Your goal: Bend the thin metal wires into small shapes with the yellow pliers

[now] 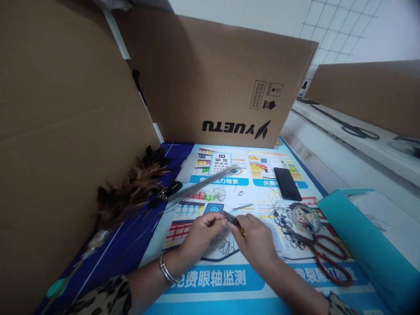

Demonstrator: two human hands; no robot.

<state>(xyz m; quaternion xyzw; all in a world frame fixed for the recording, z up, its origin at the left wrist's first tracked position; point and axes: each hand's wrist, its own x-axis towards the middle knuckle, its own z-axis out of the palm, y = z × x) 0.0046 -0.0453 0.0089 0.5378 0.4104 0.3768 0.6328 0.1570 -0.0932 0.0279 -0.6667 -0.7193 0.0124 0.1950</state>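
Observation:
My right hand (pixel 257 238) is closed around small pliers (pixel 233 220), whose dark jaws point left toward my left hand. My left hand (pixel 201 232) pinches a thin piece of wire at the pliers' tip; a metal bangle (pixel 166 267) sits on its wrist. Just below both hands lies a small heap of bent wire pieces (pixel 226 246) on the printed poster (pixel 216 278). A bundle of long straight wires (pixel 201 186) stretches diagonally behind my left hand.
Red-handled scissors (pixel 328 258), a pile of wire rings (pixel 284 218) and a black phone (pixel 287 183) lie to the right. A feather duster (pixel 127 194) rests at left. Cardboard walls (pixel 210 83) stand behind and left. A teal folder (pixel 367 236) sits at right.

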